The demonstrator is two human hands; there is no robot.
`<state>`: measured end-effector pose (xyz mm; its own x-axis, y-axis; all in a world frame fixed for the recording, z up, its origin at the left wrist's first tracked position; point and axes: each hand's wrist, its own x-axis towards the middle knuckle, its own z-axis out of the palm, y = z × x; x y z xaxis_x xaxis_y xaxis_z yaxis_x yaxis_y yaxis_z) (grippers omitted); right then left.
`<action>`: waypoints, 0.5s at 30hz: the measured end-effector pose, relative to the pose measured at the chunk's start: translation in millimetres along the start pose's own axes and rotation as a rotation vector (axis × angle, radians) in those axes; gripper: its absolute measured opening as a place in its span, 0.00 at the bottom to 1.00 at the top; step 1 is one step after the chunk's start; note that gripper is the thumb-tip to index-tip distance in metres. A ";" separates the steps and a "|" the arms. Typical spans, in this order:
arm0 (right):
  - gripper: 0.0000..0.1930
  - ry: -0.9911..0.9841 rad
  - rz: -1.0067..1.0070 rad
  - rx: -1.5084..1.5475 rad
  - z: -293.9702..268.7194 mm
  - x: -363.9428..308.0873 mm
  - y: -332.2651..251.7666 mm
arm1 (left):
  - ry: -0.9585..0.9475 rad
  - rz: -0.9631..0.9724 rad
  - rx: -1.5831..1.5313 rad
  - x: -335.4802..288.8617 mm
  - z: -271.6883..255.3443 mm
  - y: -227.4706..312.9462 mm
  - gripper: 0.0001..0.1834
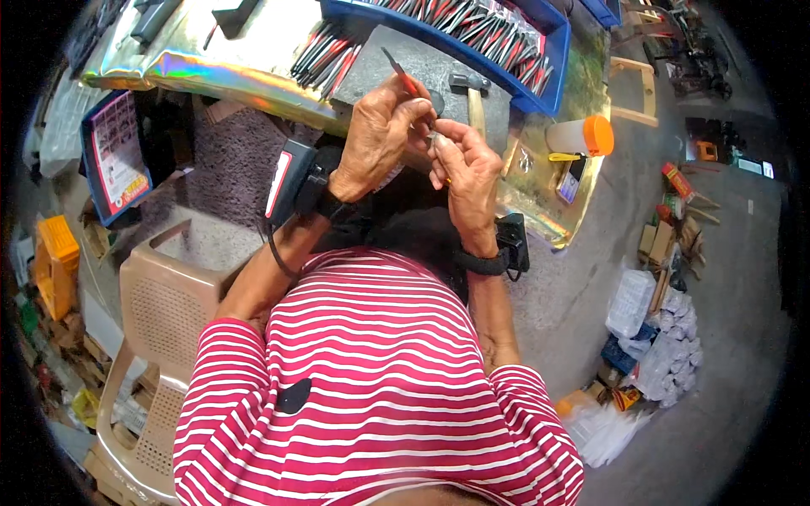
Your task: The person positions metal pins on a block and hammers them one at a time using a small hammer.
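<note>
My left hand (375, 139) is closed around a slender red-and-black tool (408, 83), its dark thin end pointing up and away to the left. Close beside it, my right hand (469, 169) pinches something small and pale between thumb and fingertips; its kind is too small to tell. Both hands meet over the near edge of a grey slab (384, 63). On the slab lies a hammer (477, 110) with a wooden handle, just beyond my right fingers. Similar red-and-black tools fill a blue tray (553, 94) behind, and a loose pile of them (327, 57) lies left of the slab.
An orange-lidded jar (567, 136) and a yellow-handled item (567, 157) lie on the shiny gold table covering (540, 202) at right. A beige plastic chair (169, 291) stands at my left. Bags and boxes (658, 337) sit on the floor at right.
</note>
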<state>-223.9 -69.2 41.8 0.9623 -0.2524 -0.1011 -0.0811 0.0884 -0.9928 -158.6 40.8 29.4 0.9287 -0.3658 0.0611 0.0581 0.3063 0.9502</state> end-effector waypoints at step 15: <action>0.09 0.275 -0.100 -0.675 -53.8 2.6 23.0 | 0.072 0.048 -0.007 16.1 -12.0 -5.7 0.03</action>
<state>-237.3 -119.7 15.2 0.8807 -0.4689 0.0672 -0.2242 -0.5377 -0.8128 -139.7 43.7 21.3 0.9545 -0.2863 0.0838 0.0155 0.3281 0.9445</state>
